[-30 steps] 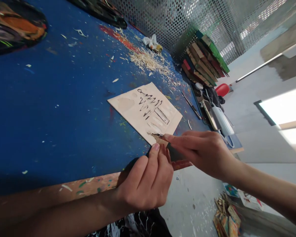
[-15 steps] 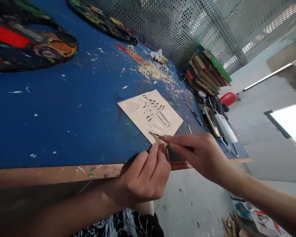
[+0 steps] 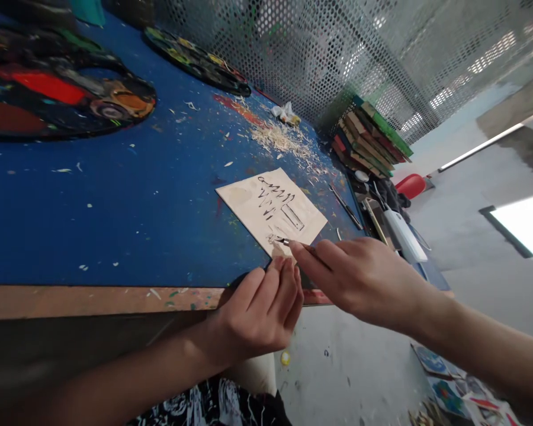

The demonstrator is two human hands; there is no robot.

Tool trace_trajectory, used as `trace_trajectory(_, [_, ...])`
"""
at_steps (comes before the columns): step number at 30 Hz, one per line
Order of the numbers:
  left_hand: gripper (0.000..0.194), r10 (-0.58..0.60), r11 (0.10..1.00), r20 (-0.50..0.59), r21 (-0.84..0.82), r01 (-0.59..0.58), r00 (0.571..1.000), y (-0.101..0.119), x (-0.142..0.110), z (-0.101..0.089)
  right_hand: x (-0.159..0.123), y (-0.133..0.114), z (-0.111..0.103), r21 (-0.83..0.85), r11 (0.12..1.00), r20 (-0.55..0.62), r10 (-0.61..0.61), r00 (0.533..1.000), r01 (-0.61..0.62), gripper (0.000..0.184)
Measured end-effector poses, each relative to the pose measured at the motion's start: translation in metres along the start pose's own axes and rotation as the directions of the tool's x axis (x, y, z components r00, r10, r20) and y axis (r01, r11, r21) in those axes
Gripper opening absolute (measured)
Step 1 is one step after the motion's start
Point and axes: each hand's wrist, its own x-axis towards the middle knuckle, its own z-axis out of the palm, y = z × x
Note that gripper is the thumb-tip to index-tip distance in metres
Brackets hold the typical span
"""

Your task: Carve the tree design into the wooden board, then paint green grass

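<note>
A pale, flat carving block point(image 3: 311, 222) with black drawn lines lies at the near edge of the blue table. My left hand point(image 3: 264, 305) pinches its near corner, fingers pressed together. In my right hand point(image 3: 359, 275) is a carving gouge point(image 3: 285, 241), its handle mostly hidden by the fingers. The metal tip touches the block's surface close to the left fingertips, where a rough cut patch shows.
Pale shavings point(image 3: 279, 139) are heaped behind the block. Paint-covered palettes point(image 3: 128, 115) lie to the left. A pen-like tool point(image 3: 345, 207), a white power bank point(image 3: 404, 236) and stacked books point(image 3: 373, 139) are on the right. A perforated metal screen point(image 3: 266, 53) stands behind.
The gouge tip has shifted slightly along the block, and my right hand has turned a little around it. My left hand keeps its hold on the corner. The camera view has shifted slightly.
</note>
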Motion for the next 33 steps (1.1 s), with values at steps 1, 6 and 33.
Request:
trace_trajectory(1, [0.021, 0.003, 1.0, 0.002, 0.002, -0.003, 1.0, 0.0, 0.0, 0.0, 0.003, 0.006, -0.003, 0.002, 1.0, 0.016, -0.027, 1.0, 0.027, 0.029])
trace_trajectory(6, [0.022, -0.022, 1.0, 0.006, 0.015, 0.022, 1.0, 0.0, 0.002, -0.002, 0.03, 0.054, -0.012, 0.211, 0.969, 0.186, -0.166, 0.968, 0.125, 0.02])
trace_trajectory(33, [0.025, -0.074, 0.997, -0.006, 0.029, 0.075, 0.997, 0.003, -0.005, -0.001, -0.012, 0.04, 0.055, 0.052, 0.903, 0.019, 0.425, 0.905, -0.425, 0.043])
